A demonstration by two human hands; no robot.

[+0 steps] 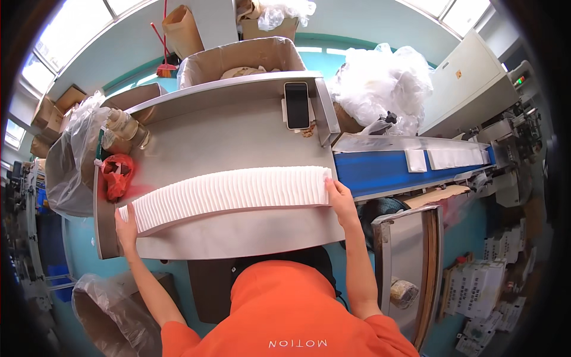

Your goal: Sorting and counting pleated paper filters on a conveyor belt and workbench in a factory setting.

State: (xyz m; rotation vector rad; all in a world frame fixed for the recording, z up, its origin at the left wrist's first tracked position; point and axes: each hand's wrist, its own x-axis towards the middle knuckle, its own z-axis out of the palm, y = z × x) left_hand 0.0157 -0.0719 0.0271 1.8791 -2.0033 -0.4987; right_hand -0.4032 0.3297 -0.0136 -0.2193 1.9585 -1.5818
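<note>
Head view: the left hand (126,229) and the right hand (340,201), both partly closed, are holding opposite ends of a long white row of thin pieces (232,193), which is spanning the worktop (208,137) between them. A red bag (118,177) is sitting just beyond the left hand; a blue conveyor belt (380,169) is extending right of the right hand

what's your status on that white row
Left hand, right hand gripping opposite ends. White row between, over metal table. Red bag near left end, apparently not blocking.

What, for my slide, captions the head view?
Left hand, right hand bracketing long white ribbed stack on grey metal table.
</note>
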